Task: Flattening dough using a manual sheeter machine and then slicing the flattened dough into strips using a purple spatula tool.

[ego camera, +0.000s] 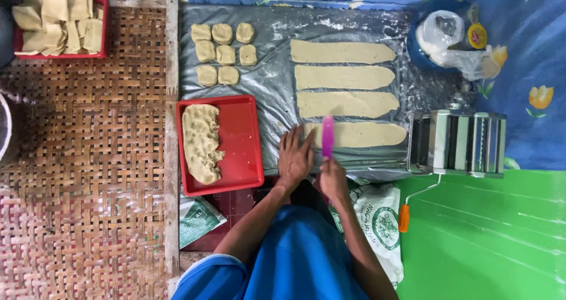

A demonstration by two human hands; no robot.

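On the floured sheet [277, 88], my left hand [295, 155] lies flat, released, beside the nearest dough strip [359, 134]; right hand [332, 179] grips the pink knife [328, 136]. I judge a slip could nick fingers.

The grey plastic sheet [277, 94] is glossy, creased and dusted with white flour. The long pale dough strips [345, 104] are matt and smooth; the dough slab [200, 142] is pitted and rough. The red rectangular plastic tray [242, 141] is smooth with a slight sheen. The pink plastic blade [328, 136] is glossy. The metal roller machine [457, 142] is polished and reflective. The woven bamboo mat [82, 158] is coarse and matt.
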